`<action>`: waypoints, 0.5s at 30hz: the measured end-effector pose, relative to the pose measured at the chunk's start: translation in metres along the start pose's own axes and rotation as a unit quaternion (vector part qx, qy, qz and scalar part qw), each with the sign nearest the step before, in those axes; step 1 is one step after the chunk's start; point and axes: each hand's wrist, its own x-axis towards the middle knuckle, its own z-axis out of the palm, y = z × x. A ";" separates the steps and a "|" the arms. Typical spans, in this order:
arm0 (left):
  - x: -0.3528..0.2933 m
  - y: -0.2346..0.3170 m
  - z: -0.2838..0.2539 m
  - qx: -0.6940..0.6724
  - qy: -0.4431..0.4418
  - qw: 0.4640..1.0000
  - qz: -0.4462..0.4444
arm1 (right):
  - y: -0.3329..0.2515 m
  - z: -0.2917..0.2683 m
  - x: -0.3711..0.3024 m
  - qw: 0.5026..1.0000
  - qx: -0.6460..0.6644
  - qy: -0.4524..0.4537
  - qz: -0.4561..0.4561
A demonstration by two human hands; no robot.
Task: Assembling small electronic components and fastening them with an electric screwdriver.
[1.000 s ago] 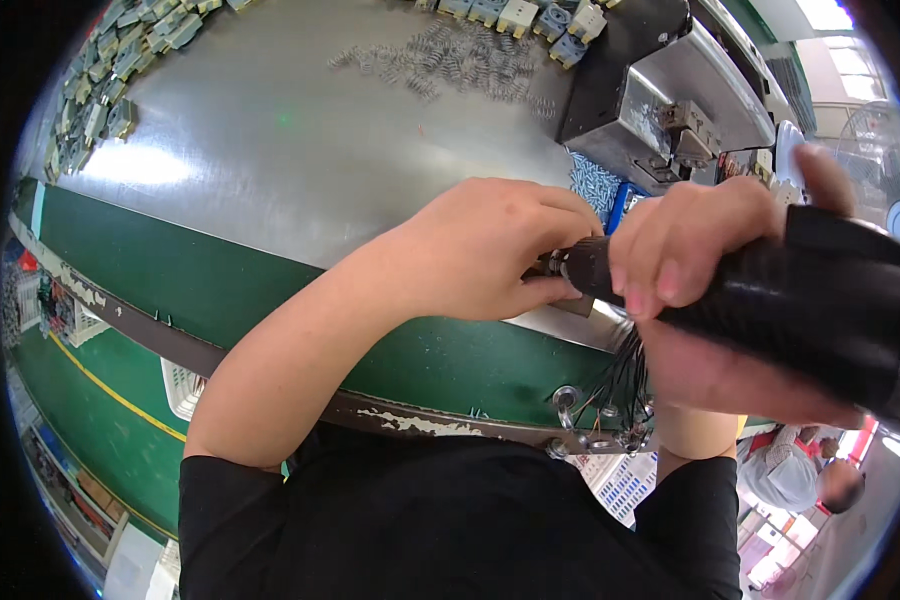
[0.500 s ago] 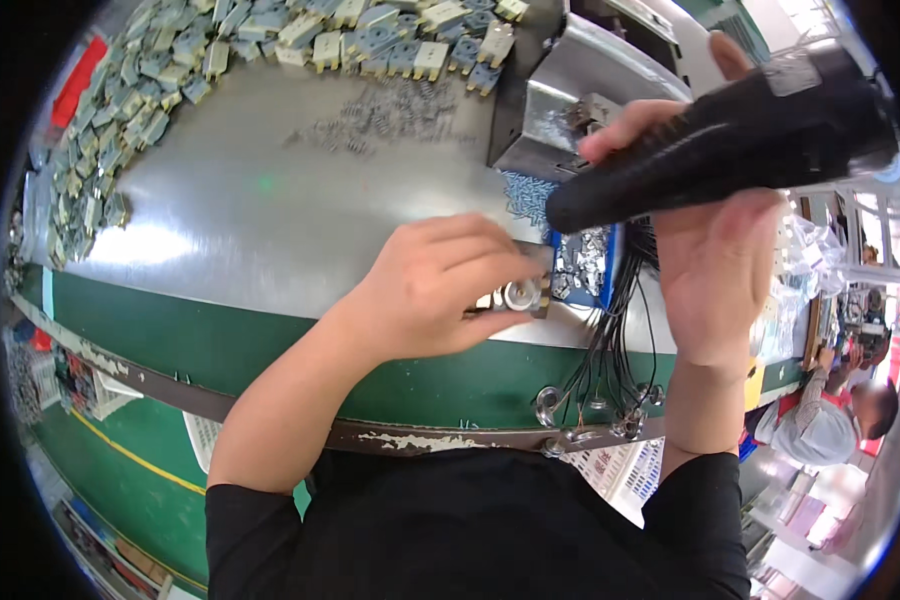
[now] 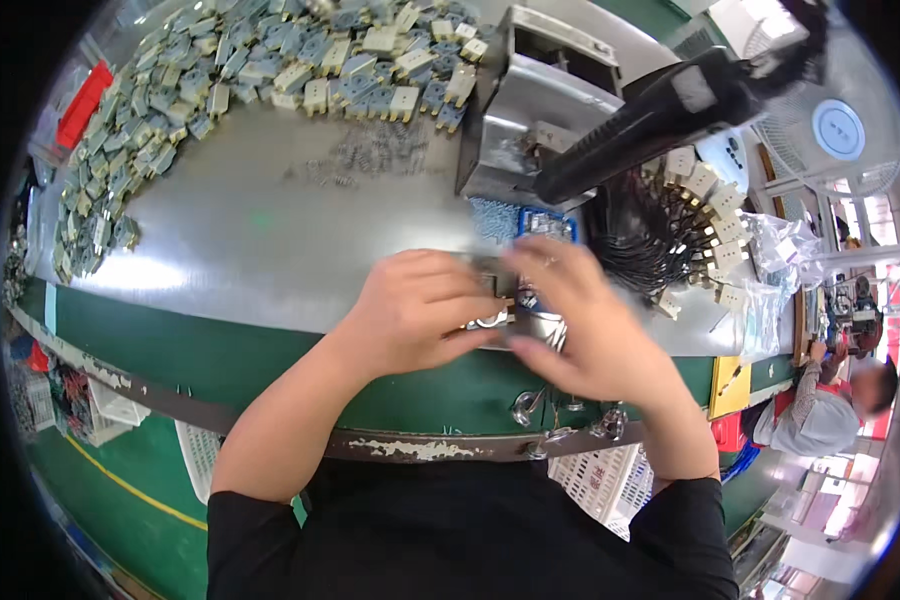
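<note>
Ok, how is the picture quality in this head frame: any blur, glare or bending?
Head view: the right hand is smeared by motion while the left hand stays fairly sharp; a white glare patch sits on the grey metal tabletop; the green bench edge bows with fisheye distortion, and the corners are black.

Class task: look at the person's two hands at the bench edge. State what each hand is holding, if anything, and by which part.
The left hand pinches a small metal-and-plastic part by its left end. The right hand touches the same part; its grip is blurred and cannot be told.

Black screwdriver (image 3: 660,115), grey steel worktop (image 3: 270,230)
</note>
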 end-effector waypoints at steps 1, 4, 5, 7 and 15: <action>-0.001 0.000 0.000 0.014 0.027 0.999 0.008 | -0.002 0.006 0.002 1.000 -0.012 -0.006 -0.016; 0.002 0.006 -0.004 0.031 0.066 0.997 0.022 | 0.001 0.021 -0.001 0.998 -0.038 0.009 -0.040; 0.005 0.006 -0.005 0.043 0.079 0.996 0.021 | 0.000 0.025 0.000 0.997 -0.041 0.051 -0.042; 0.009 0.010 -0.003 0.046 0.094 0.994 0.030 | 0.004 0.029 -0.002 0.995 -0.044 0.080 -0.042; 0.013 0.026 0.000 0.048 0.111 0.993 0.019 | 0.008 0.029 -0.007 0.978 -0.138 0.142 -0.070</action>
